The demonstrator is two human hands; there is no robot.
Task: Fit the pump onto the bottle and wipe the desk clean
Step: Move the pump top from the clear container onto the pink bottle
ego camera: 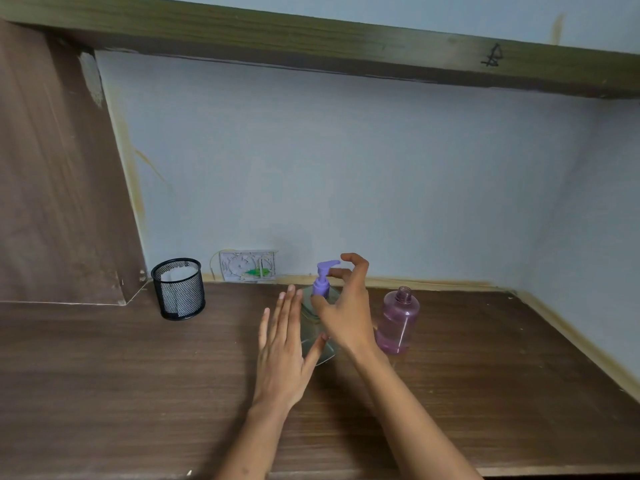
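A clear greenish bottle [309,322] stands mid-desk with a purple pump [322,280] sitting in its neck. My right hand [346,306] curls around the pump from the right with fingers spread: the thumb tip is at the pump's collar and the index finger arches over the nozzle, with no firm grip visible. Left of the bottle, my left hand [282,348] is flat with straight fingers, and its thumb rests against the bottle's lower side. A pink see-through bottle [398,322] with an uncapped neck stands just right of my right hand. The desk [138,375] is dark wood.
A black mesh cup [178,289] with something white inside stands at the back left. A wall plate [247,270] sits low on the back wall. A wooden shelf [311,36] runs overhead and a brown side panel [52,168] closes the left.
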